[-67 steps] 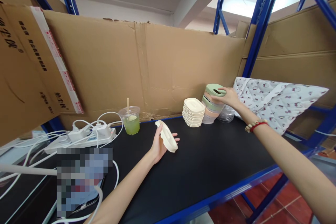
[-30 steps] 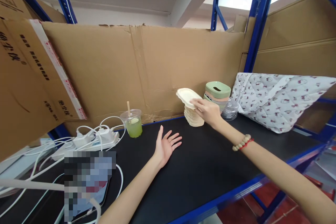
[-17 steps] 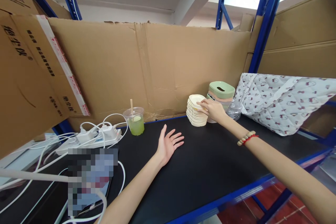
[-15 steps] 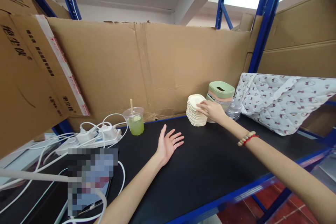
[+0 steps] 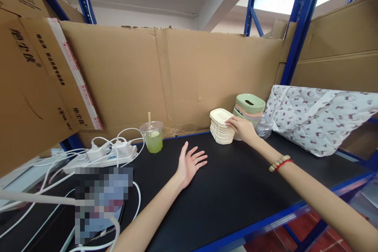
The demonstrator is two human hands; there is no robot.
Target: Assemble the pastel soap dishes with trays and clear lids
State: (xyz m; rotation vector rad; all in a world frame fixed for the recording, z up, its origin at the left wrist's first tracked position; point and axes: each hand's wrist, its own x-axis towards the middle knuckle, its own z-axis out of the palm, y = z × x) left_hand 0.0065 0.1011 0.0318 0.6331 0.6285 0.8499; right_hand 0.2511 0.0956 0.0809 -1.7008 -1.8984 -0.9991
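Observation:
Toward the back right of the black tabletop (image 5: pixel 233 189) stands a stack of cream plastic lids (image 5: pixel 222 134). My right hand (image 5: pixel 243 129) pinches the near right edge of the top lid (image 5: pixel 221 115), which sits slightly askew on the others. Palm up over the middle of the table, my left hand (image 5: pixel 189 167) has its fingers spread and holds nothing. Just behind the right hand is a pile of green and peach oval covers (image 5: pixel 250 103); the hand hides its lower part. Clear plastic pieces (image 5: pixel 264 126) lie beside that pile.
A cup of green drink (image 5: pixel 154 141) with a straw stands back left. Nearby lie a white power strip (image 5: pixel 110 159) with cables and a pixelated device (image 5: pixel 103 201). A quilted patterned cloth (image 5: pixel 319 118) occupies the right, and cardboard (image 5: pixel 124 78) walls the back.
My right hand has shifted slightly right, its fingers now closed on the top lid's edge, which has lifted or shifted a little. My left hand stays in place. The view has tilted slightly.

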